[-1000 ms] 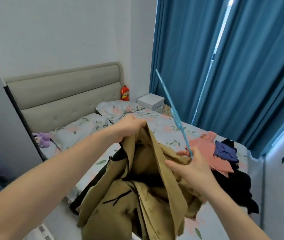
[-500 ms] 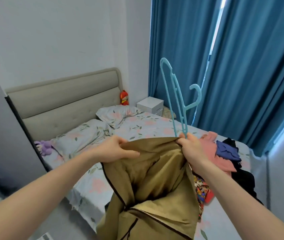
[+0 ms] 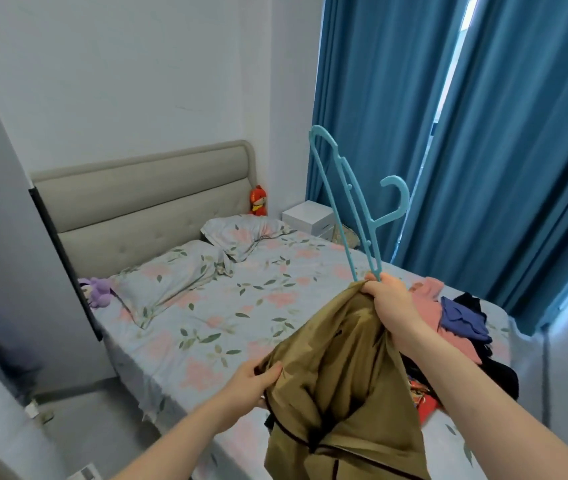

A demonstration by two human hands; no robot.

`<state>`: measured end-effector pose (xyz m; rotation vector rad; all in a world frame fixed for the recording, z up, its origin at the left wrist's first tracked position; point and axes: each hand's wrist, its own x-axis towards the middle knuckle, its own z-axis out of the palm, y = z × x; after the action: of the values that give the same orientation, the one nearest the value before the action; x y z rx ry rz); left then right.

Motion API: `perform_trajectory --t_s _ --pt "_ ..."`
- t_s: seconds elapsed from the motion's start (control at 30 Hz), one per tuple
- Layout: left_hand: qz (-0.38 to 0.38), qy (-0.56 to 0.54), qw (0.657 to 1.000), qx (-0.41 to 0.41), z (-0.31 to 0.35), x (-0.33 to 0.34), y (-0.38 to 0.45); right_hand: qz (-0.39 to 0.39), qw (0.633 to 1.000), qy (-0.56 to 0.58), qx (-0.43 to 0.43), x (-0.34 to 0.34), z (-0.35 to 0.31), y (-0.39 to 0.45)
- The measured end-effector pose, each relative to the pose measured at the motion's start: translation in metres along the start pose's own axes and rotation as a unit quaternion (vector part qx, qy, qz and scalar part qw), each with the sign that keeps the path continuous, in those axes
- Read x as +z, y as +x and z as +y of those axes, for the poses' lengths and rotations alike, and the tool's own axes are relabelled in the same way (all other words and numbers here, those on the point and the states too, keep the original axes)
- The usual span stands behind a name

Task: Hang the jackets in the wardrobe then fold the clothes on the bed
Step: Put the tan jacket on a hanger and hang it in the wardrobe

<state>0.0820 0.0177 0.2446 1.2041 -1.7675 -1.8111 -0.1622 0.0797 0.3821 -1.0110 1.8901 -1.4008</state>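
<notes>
While both hands (image 3: 391,299) hold jacket (image 3: 341,382), hanger (image 3: 353,216) upright.

Jacket (image 3: 341,382) hem cut off below, hanger (image 3: 355,216) lower end hidden, perhaps inside the fabric

Single head-worn wide-angle view, looking forward and down, close over the hands (image 3: 310,341), bed (image 3: 206,306) beyond
</notes>
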Motion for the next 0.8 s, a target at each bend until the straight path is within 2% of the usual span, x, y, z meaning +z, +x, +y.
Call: perform_trajectory --t_s 0.1,0.27,0.4,0.5,0.63,0.8 --pt "0.035 0.089 0.992 0.085 0.022 0.002 0.002 0.038 0.998 -0.040 -0.007 -0.024 0.016 0.014" --pt "0.116 0.009 0.979 0.165 0.085 -0.003 0.010 0.080 0.988 -0.133 0.017 -0.058 0.056 0.023" --pt "0.164 -0.011 0.971 0.172 0.110 -0.010 0.027 0.097 0.982 -0.164 -0.007 -0.068 0.062 0.001" --pt "0.185 0.022 0.969 0.162 0.118 -0.017 0.035 0.058 0.988 -0.135 -0.038 -0.075 0.061 -0.027" --pt "0.235 0.103 0.951 0.175 0.122 -0.034 0.040 -0.021 0.992 -0.123 -0.037 -0.084 0.061 -0.064" --pt "0.283 0.156 0.934 0.150 0.121 -0.067 0.041 -0.042 0.989 -0.143 -0.020 -0.092 0.070 -0.083"
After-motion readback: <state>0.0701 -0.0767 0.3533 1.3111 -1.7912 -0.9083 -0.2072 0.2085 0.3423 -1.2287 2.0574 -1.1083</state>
